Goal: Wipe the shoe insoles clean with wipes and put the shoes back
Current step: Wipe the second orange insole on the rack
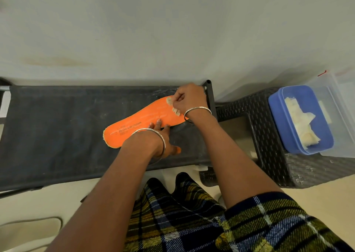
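Head view: the orange insole (146, 115) lies flat on the dark fabric shelf (57, 126), with its long axis running near-left to far-right and its printed end, probably the heel, to the left. The left hand (164, 135) pins it with straight fingers, and the right hand (189, 98) curls its fingers round a crumpled wipe (169, 100) at the far end. The insole looks light, thin and bendy, so it is likely best held flat mid-length or lifted by an edge.

From my feed I note a dark fabric shelf (57, 126) against a grey wall (172, 30) bearing a yellowish stain (55, 61). Just right, a woven black stool (269, 165) carries a clear plastic box (343, 117). Plaid cloth (182, 223) low centre; pale floor (317, 196).
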### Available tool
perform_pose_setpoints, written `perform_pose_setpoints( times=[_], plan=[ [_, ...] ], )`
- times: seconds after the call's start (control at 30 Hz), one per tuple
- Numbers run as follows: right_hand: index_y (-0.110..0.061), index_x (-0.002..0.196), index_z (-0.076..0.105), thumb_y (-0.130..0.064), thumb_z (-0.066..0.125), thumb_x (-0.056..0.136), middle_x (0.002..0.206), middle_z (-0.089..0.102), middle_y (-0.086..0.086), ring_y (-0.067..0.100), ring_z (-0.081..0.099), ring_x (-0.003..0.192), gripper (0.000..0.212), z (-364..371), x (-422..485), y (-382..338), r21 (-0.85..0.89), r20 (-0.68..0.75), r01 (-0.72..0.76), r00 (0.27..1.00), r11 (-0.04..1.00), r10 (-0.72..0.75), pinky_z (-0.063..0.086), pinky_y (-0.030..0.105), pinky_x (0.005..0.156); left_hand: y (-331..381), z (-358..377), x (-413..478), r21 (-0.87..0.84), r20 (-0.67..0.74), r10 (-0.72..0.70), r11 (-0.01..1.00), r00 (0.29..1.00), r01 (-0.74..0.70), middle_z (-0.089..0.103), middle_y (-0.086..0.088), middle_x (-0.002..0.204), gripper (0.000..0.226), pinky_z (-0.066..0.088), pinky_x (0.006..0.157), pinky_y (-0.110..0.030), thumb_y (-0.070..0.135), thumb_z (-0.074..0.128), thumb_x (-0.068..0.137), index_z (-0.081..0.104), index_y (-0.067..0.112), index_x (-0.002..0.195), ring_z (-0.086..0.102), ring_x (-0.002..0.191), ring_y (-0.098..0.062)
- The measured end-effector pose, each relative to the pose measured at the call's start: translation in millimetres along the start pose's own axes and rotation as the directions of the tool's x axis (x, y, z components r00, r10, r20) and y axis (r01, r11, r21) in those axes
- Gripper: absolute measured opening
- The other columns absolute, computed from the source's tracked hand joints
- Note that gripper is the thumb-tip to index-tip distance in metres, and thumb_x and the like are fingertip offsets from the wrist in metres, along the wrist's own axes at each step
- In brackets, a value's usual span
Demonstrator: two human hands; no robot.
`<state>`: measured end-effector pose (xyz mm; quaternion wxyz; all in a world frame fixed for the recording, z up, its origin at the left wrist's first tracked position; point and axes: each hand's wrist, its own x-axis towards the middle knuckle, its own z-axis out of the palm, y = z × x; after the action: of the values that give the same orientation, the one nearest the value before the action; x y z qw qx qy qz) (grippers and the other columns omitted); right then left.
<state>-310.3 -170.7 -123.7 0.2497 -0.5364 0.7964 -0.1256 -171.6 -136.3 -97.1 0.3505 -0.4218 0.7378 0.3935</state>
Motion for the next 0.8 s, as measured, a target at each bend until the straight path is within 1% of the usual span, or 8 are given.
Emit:
perform_pose_setpoints(
  times=[0.07, 0.1, 0.2, 0.27, 0.47, 0.6, 0.7, 0.8],
  plan=[
    [-0.017, 0.074, 0.079, -0.008, 0.075, 0.075, 0.077, 0.074, -0.003, 0.014, 0.068, 0.074, 0.009, 2, -2, -2, 0.011, 0.12, 0.018, 0.993, 1.0, -0.019, 0.059, 0.036, 0.081, 2, 0, -1, -0.002, -0.006, -0.002, 1.0, 1.0, 0.002, -0.024, -0.005, 0.159, 0.089, 0.006, 0.12, -0.047, 0.053, 0.046, 0.096, -0.012, 0.019, 0.154, -0.014, 0.148, -0.03],
    [-0.017, 0.074, 0.079, -0.009, 0.075, 0.075, 0.076, 0.074, -0.003, 0.014, 0.069, 0.074, 0.009, 4, -3, -2, 0.015, 0.105, 0.015, 0.994, 1.0, -0.017, 0.059, 0.037, 0.082, 2, 0, -1, -0.003, -0.011, -0.002, 1.0, 1.0, 0.002, -0.024, -0.006, 0.159, 0.089, 0.006, 0.12, -0.047, 0.053, 0.046, 0.096, -0.012, 0.019, 0.154, -0.014, 0.148, -0.031],
    [-0.014, 0.075, 0.077, -0.02, 0.076, 0.082, 0.079, 0.075, 0.003, 0.024, 0.071, 0.08, 0.01, 5, 0, 0, 0.021, -0.104, -0.042, 0.994, 0.999, 0.044, 0.058, 0.039, 0.078, 1, 0, -1, -0.005, -0.014, 0.004, 1.0, 1.0, -0.004, -0.024, -0.005, 0.159, 0.089, 0.006, 0.12, -0.046, 0.053, 0.046, 0.096, -0.012, 0.019, 0.154, -0.014, 0.148, -0.031],
    [-0.008, 0.078, 0.076, -0.025, 0.076, 0.085, 0.082, 0.075, 0.008, 0.026, 0.071, 0.082, 0.018, 1, 1, 2, 0.014, -0.148, -0.057, 0.987, 0.998, 0.059, 0.058, 0.039, 0.076, 0, 0, -1, -0.005, -0.013, 0.005, 1.0, 1.0, -0.005, -0.024, -0.005, 0.159, 0.088, 0.007, 0.12, -0.047, 0.054, 0.046, 0.096, -0.012, 0.019, 0.154, -0.014, 0.148, -0.031],
    [-0.017, 0.074, 0.078, -0.014, 0.076, 0.077, 0.079, 0.075, -0.002, 0.014, 0.069, 0.075, 0.005, 4, -5, -6, -0.005, 0.085, 0.027, 0.996, 1.0, -0.027, 0.059, 0.036, 0.081, 2, -1, -3, -0.008, -0.013, 0.003, 1.0, 1.0, -0.003, -0.023, -0.005, 0.159, 0.088, 0.006, 0.12, -0.047, 0.053, 0.045, 0.096, -0.011, 0.019, 0.154, -0.014, 0.148, -0.031],
    [-0.013, 0.08, 0.075, -0.025, 0.073, 0.085, 0.077, 0.073, 0.004, 0.022, 0.07, 0.077, 0.014, -4, -1, 0, 0.025, -0.157, -0.078, 0.984, 0.997, 0.081, 0.057, 0.034, 0.076, 0, -1, -2, -0.007, -0.018, 0.01, 1.0, 1.0, -0.01, -0.023, -0.005, 0.159, 0.088, 0.008, 0.12, -0.046, 0.053, 0.045, 0.096, -0.01, 0.018, 0.154, -0.013, 0.148, -0.03],
    [-0.018, 0.103, 0.07, -0.02, 0.069, 0.088, 0.066, 0.064, -0.003, 0.008, 0.066, 0.066, 0.015, -15, 0, 9, 0.269, -0.235, -0.121, 0.954, 0.956, 0.187, 0.055, 0.022, 0.072, -1, -1, -2, -0.007, -0.017, 0.014, 1.0, 1.0, -0.014, -0.023, -0.005, 0.16, 0.087, 0.008, 0.12, -0.046, 0.053, 0.045, 0.096, -0.01, 0.019, 0.155, -0.012, 0.148, -0.03],
    [-0.022, 0.111, 0.073, -0.009, 0.066, 0.084, 0.07, 0.064, -0.006, 0.02, 0.069, 0.083, 0.03, -21, 3, 16, 0.372, -0.246, -0.124, 0.942, 0.92, 0.227, 0.057, 0.034, 0.084, 1, -1, -2, -0.008, -0.012, 0.012, 1.0, 1.0, -0.012, -0.023, -0.005, 0.159, 0.088, 0.008, 0.12, -0.046, 0.054, 0.045, 0.096, -0.011, 0.018, 0.154, -0.012, 0.148, -0.031]
  ],
)
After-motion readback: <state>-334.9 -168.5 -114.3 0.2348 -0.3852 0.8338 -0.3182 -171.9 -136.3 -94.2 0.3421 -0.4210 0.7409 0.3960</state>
